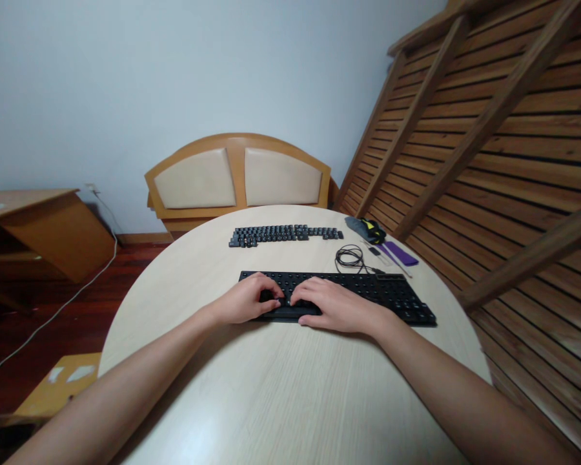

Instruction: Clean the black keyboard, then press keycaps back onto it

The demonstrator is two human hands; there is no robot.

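A black keyboard (397,298) lies on the round pale table (252,400), its middle partly covered by both hands. Many key spots look bare; several keys show at its right end. My left hand (249,298) rests on the left part of it, thumb and index finger brought together over the key area. Whatever may be between those fingertips is too small to make out. Close beside it, my right hand (332,305) lies over the middle of the keyboard, fingers curled down onto it and thumb at the front edge.
Loose black keycaps (271,234) stand in rows behind the keyboard. A coiled black cable (351,256), a grey, black and yellow glove-like item (366,228), a purple folded cloth or pouch (401,253) and a thin rod lie at the right. Wooden slats (513,161) lean close to the table's right edge.
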